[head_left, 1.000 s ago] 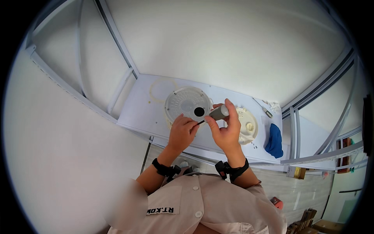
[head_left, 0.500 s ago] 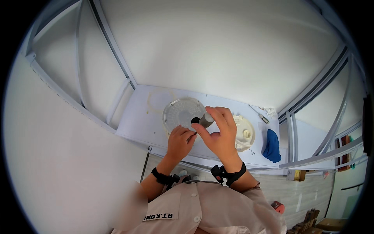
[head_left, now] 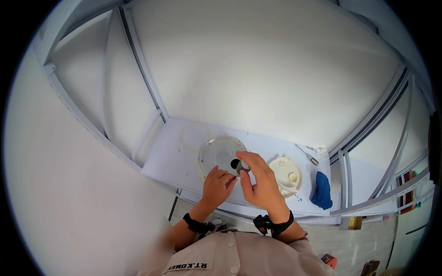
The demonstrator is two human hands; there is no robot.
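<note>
Right hand (head_left: 263, 181) pinches a small grey knob (head_left: 241, 166) with a dark hole, held up over the desk (head_left: 170, 156). Left hand (head_left: 218, 184) has its fingers pressed together on something thin; I cannot tell what. The knob looks smooth and round, so it could slip out and roll off the edge. Just behind it lies a round white ribbed cover (head_left: 216, 154). Nearby sit a cream plastic disc (head_left: 286, 175) and a soft blue cloth (head_left: 322, 191).

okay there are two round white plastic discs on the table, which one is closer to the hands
The larger ribbed white plastic disc, on the left. Both hands work directly over its near edge, while the smaller cream disc with a centre knob lies apart to the right.
</note>
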